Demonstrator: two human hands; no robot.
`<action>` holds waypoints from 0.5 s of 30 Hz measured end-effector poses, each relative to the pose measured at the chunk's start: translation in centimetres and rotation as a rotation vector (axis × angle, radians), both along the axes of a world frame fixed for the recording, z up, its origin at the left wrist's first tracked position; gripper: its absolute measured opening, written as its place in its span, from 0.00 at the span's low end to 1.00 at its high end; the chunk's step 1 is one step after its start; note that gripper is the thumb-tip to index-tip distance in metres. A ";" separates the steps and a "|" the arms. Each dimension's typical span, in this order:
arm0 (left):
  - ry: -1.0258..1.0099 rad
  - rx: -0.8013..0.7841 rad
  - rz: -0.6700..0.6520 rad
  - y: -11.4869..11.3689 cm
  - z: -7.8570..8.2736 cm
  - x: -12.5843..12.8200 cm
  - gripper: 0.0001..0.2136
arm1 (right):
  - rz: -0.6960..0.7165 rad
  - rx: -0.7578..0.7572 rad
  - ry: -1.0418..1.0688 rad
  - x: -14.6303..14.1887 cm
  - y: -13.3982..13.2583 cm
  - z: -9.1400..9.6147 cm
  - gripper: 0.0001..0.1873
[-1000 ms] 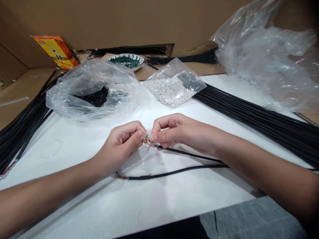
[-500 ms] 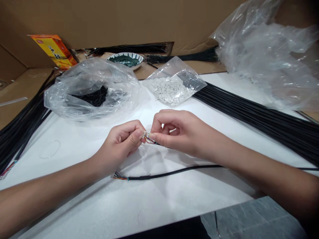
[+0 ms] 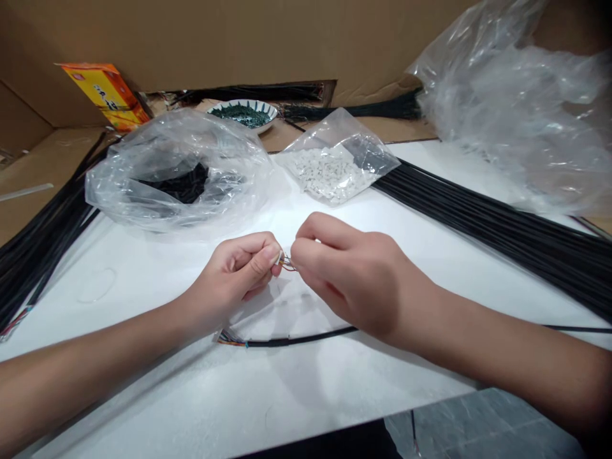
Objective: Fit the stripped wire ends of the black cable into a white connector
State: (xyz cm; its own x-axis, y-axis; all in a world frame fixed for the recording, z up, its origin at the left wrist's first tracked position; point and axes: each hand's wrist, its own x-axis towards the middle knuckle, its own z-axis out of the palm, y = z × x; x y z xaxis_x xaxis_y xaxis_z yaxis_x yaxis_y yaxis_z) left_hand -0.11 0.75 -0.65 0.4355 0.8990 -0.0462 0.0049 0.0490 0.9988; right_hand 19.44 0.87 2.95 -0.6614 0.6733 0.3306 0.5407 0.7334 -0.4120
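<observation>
Between thumb and fingers, my left hand (image 3: pixel 246 264) pinches a small white connector (image 3: pixel 279 258). Thin coloured wires (image 3: pixel 287 262) run from the connector to my right hand (image 3: pixel 351 268), whose fingers are closed on them. The back of the right hand faces me and hides the fingertips and the cable behind the wires. Below both hands a black cable (image 3: pixel 306 338) lies on the white table; its left end shows bare coloured wires (image 3: pixel 230 339), and my right forearm covers part of its length.
Behind the hands lie a clear bag with black pieces (image 3: pixel 184 185) and a bag of small white connectors (image 3: pixel 325 172). Black cable bundles (image 3: pixel 497 236) flank the work area. A patterned dish (image 3: pixel 268 124), an orange packet (image 3: pixel 108 95) and crumpled plastic (image 3: pixel 516 108) sit farther back.
My right hand has rolled over so its back now faces me, with the fingers drawn together at the wires. The left hand keeps its pinch on the connector almost in place.
</observation>
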 end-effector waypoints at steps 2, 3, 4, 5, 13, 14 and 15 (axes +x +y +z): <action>0.001 -0.003 0.007 0.0 -0.1 0.0 0.16 | -0.039 -0.028 -0.014 -0.2 -0.4 -0.1 0.10; 0.004 -0.005 0.013 0.0 -0.1 -0.1 0.16 | -0.049 -0.034 -0.025 -0.4 -0.5 0.0 0.12; 0.006 -0.007 0.019 0.0 -0.1 -0.1 0.16 | -0.048 -0.031 -0.050 -0.5 -0.6 0.0 0.15; 0.007 -0.011 0.026 0.0 -0.1 -0.1 0.16 | -0.033 -0.014 -0.085 -0.7 -0.7 0.1 0.17; 0.024 0.009 0.044 0.0 0.2 0.0 0.18 | 0.024 0.150 -0.295 -1.0 -0.5 -0.2 0.26; 0.029 0.011 0.047 0.0 0.2 0.0 0.18 | 0.031 0.205 -0.288 -1.0 -0.5 -0.5 0.25; 0.033 0.014 0.049 0.0 0.2 0.0 0.18 | 0.039 0.279 -0.272 -0.9 -0.5 -0.7 0.23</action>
